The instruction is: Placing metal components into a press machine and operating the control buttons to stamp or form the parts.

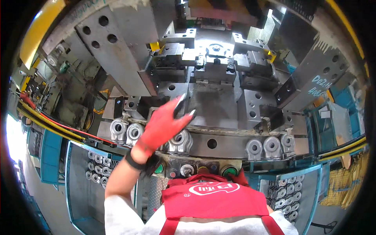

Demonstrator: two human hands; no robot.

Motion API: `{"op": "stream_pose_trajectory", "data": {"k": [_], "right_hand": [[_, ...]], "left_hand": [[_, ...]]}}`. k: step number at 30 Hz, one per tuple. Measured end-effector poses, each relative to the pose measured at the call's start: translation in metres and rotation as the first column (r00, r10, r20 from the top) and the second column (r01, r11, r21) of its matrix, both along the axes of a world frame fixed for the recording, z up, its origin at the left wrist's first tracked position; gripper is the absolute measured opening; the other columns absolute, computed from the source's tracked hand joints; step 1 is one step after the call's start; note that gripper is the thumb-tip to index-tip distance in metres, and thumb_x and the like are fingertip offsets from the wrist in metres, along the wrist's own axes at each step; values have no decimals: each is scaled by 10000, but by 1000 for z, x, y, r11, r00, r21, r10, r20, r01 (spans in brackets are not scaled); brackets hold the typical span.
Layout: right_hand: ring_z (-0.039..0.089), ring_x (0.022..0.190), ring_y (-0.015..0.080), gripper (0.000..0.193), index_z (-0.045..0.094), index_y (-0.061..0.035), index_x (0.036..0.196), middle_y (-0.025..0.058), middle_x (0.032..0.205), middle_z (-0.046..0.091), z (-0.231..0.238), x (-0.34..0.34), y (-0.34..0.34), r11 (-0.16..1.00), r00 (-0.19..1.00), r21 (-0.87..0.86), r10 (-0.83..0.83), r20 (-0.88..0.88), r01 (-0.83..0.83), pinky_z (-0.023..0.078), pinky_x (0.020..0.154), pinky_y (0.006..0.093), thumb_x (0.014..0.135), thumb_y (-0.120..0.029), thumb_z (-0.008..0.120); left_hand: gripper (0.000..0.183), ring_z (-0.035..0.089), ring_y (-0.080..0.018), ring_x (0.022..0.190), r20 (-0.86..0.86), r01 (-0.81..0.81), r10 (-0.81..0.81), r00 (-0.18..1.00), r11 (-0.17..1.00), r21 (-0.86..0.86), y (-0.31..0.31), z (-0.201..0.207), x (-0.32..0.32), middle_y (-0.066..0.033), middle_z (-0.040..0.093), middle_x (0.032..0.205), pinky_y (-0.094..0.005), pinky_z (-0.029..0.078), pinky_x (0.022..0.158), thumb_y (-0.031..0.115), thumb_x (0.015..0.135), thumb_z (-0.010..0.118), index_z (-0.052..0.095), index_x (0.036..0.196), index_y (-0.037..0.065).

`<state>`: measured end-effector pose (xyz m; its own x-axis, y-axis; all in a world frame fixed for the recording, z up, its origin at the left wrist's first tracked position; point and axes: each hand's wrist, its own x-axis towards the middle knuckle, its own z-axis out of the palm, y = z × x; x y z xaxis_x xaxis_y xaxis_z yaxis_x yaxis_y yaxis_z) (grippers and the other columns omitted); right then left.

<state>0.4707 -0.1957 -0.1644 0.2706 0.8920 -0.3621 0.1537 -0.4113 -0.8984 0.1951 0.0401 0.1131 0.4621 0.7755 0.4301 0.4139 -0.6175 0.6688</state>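
Observation:
My left hand point(166, 123), in a red glove with pale fingertips, reaches over the front of the press bed. Its thumb and fingers are spread apart, with nothing visible between them. Just below it, a ring-ended metal part point(180, 141) stands on the front ledge, partly covered by the hand. Two similar metal parts point(134, 133) stand left of the wrist. Of my right hand point(241, 178) only a bit of red glove shows beside the right green button point(230, 171); the red apron point(215, 199) hides its fingers, so any contact with the button cannot be made out.
Steel die blocks point(214, 72) fill the press behind the flat bed plate point(213, 103). Thick steel columns point(117, 43) flank it. More ring-ended parts point(271, 146) line the ledge's right. Blue-edged bins point(80, 196) with stacked parts point(288, 192) stand either side below. Another green button point(158, 169) sits left.

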Motion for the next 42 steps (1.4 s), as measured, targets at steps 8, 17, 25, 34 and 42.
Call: {"op": "stream_pose_trajectory", "data": {"k": [8, 17, 25, 34, 42], "right_hand": [[492, 1097, 250, 693, 315, -58, 1291, 142, 1202, 492, 4, 6, 0, 997, 996, -17, 82, 37, -81, 416, 899, 374, 730, -149, 711], [584, 964, 338, 563, 474, -27, 1182, 196, 1010, 607, 46, 22, -6, 863, 941, -503, 199, 272, -37, 443, 837, 419, 786, -398, 624], [497, 973, 408, 706, 389, -45, 1282, 207, 1067, 532, 59, 67, 16, 937, 403, 301, -347, 847, 176, 411, 835, 446, 721, -365, 676], [544, 928, 374, 1013, 183, -76, 1405, 233, 1047, 529, 67, 57, 77, 902, 373, -422, 364, 854, 86, 427, 774, 475, 652, -556, 661], [525, 990, 409, 1039, 177, -111, 1410, 262, 1102, 509, 48, 59, 76, 967, 365, -244, 204, 909, 67, 422, 842, 465, 612, -491, 723]], "left_hand": [[610, 561, -324, 1025, -458, -382, 358, 814, 923, 42, 179, 8, 169, -207, 549, 1160, -410, 444, 855, 534, 774, 528, 531, 1159, 61], [360, 605, -245, 848, -773, -273, 250, 583, 956, 104, 271, -23, 241, -78, 625, 979, -353, 484, 736, 346, 772, 513, 587, 1062, 145], [943, 524, -339, 1099, -466, -474, 409, 784, 880, -26, 210, 30, 212, -251, 504, 1198, -380, 434, 906, 557, 633, 663, 310, 1307, -1], [879, 580, -392, 855, -66, -107, 120, 991, 979, 171, -19, 3, 68, -239, 565, 978, -426, 484, 723, 272, 600, 713, 288, 1327, 19], [992, 571, -379, 926, -399, -612, 526, 751, 781, -123, -88, -77, -92, -238, 566, 1030, -422, 465, 795, 400, 587, 698, 225, 1380, 39]]}}
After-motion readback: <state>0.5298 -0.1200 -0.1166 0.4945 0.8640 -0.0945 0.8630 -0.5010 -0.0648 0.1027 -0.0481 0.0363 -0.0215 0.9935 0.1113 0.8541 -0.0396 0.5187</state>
